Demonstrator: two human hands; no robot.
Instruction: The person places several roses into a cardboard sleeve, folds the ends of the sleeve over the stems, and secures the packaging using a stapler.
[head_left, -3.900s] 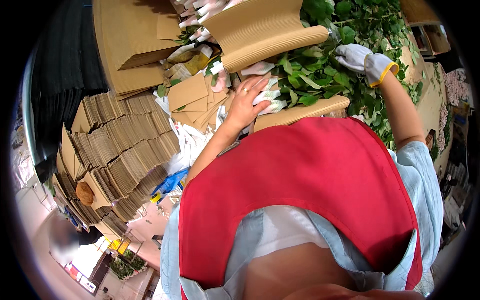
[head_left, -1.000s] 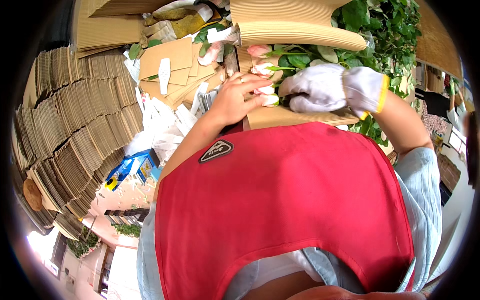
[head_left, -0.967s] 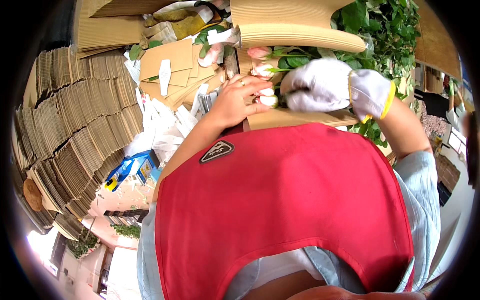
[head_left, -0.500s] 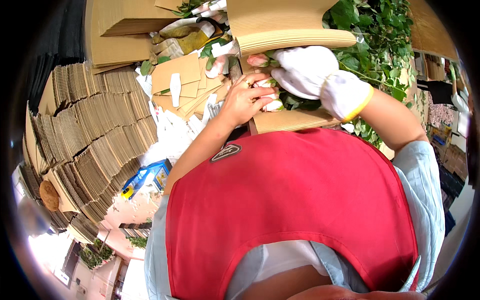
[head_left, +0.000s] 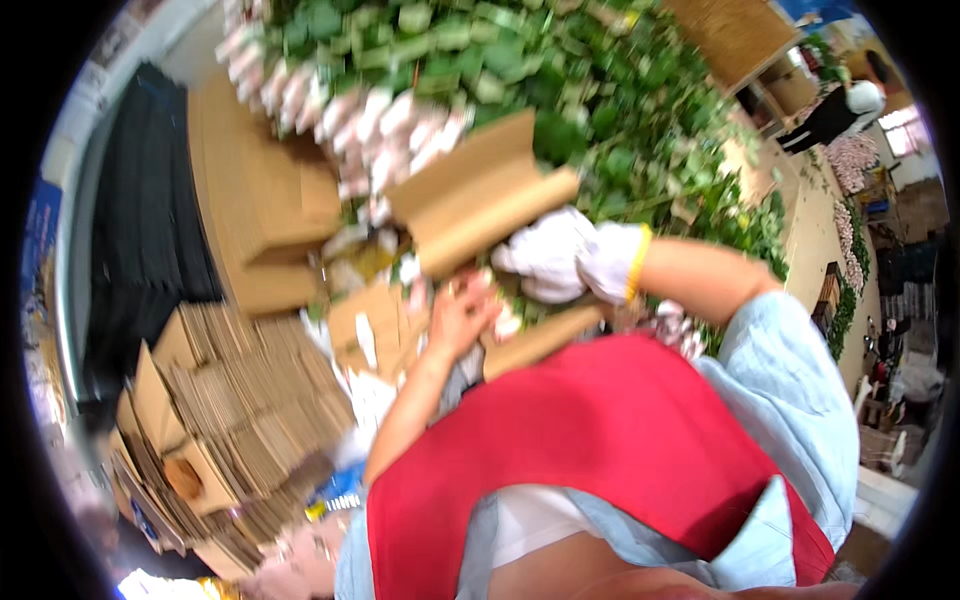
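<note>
A bare left hand (head_left: pixel 461 318), fingers loosely parted, rests on pink-white roses (head_left: pixel 508 324) beneath its fingertips; the gloved right hand (head_left: pixel 545 256), its grip too blurred to tell, has shifted toward curled cardboard (head_left: pixel 485 225) just beyond, the handling seemingly uninterrupted.

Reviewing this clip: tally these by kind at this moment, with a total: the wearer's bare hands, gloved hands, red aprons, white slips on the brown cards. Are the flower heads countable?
Bare left hand: 1
White-gloved right hand: 1
Red apron: 1
White slip on the brown cards: 1
Total: 4
Pale pink flower heads: too blurred to count.
</note>
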